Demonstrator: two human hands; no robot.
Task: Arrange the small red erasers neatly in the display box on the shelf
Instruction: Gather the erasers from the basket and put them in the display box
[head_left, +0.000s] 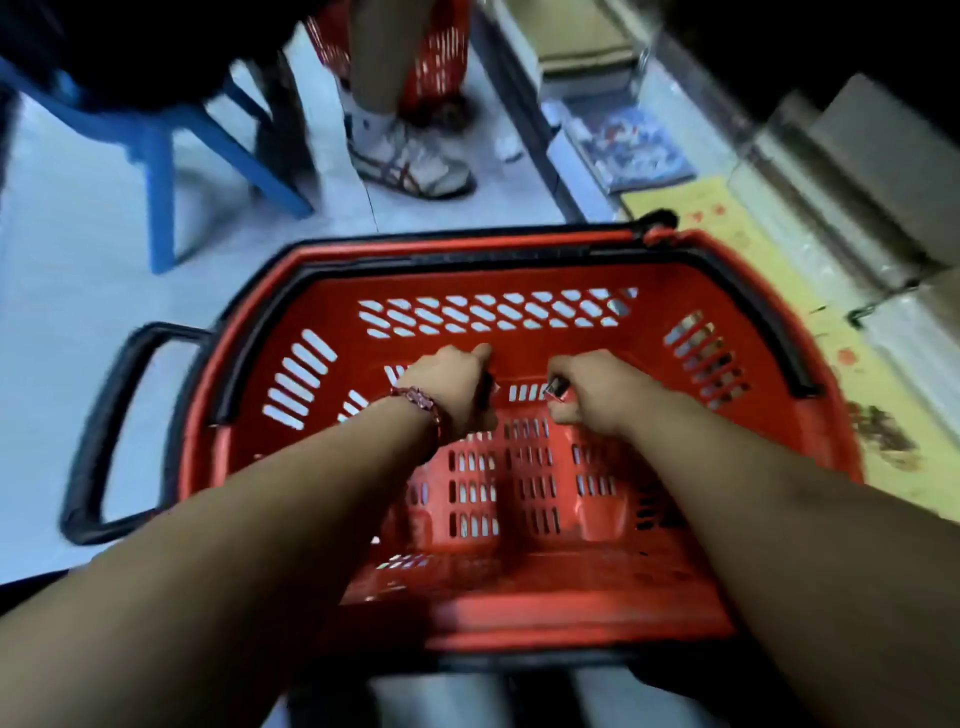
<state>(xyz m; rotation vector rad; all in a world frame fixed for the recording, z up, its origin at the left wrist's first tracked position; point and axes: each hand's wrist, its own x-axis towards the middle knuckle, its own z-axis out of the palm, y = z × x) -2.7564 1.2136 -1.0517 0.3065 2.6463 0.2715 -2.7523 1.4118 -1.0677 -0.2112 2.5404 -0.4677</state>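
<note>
Pale, smooth floor tiles run under a red plastic shopping basket, which takes up the middle of the view. Its walls and bottom are moulded lattice, with slanted slots along the far wall and short upright slots across the base. A black carry handle lies folded along the rim, and a black loop-shaped pull handle sticks out on the left.

Both bare forearms reach down into the basket, the hands a little apart near the far end of its bottom. The left hand, with a bracelet of glossy red beads on its wrist, has its fingers curled downward; blur hides whether they hold anything. The right hand pinches a small dark item with a shiny face at its fingertips, just above the basket floor. Whether that is one of the red erasers cannot be told, and no display box can be made out.

Beyond the basket stand a blue plastic stool, someone's striped sports shoe and a second red slotted basket. Along the right, a low shelf carries flat printed packets and a yellow printed sheet.
</note>
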